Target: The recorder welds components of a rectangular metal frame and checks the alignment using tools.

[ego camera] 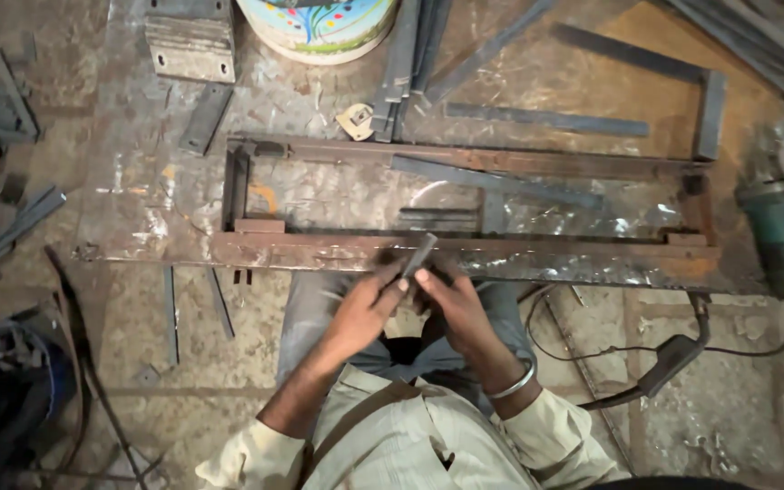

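while gripped, metal strip (420, 254) sits between 2 hands.

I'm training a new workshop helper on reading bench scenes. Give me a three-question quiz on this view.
1. True or false: both hands, the left hand and the right hand, meet on the short metal strip.
2. Which tool lies at the far right edge of the view? A) angle grinder B) hammer C) drill
3. Fill in: the strip is held just above the near rail of the rusty rectangular ____.

Key: 1 true; 2 A; 3 frame.
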